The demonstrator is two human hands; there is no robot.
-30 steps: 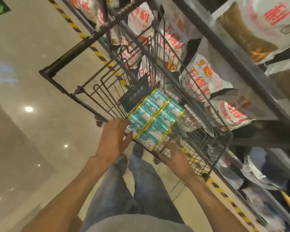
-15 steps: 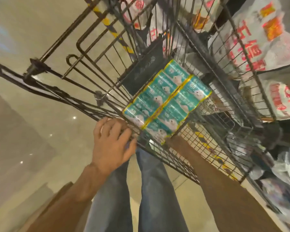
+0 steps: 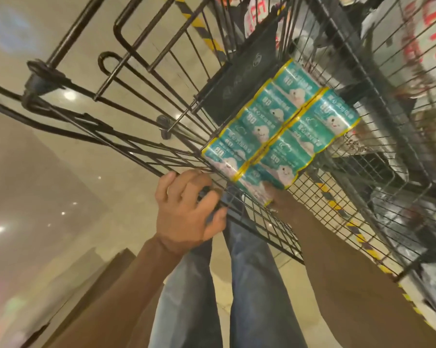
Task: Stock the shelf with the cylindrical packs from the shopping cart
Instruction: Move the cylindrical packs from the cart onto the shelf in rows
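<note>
Two long teal cylindrical packs (image 3: 282,129) with gold bands and white cartoon prints lie side by side in the black wire shopping cart (image 3: 320,237). My left hand (image 3: 186,209) grips the cart's near wire rim, fingers curled over it. My right hand (image 3: 274,198) reaches through into the basket to the near end of the right-hand pack. The pack hides its fingers, so I cannot tell how it holds.
White bags with red print (image 3: 428,46) fill the shelves to the right of the cart. Yellow-black floor tape (image 3: 337,207) runs along the shelf base. The cart's folded child-seat frame (image 3: 136,59) rises ahead. My jeans-clad legs (image 3: 249,285) are below.
My head has come closer to the cart. The right arm has pushed deeper into the basket to the pack's near end. The left hand stays on the rim.
</note>
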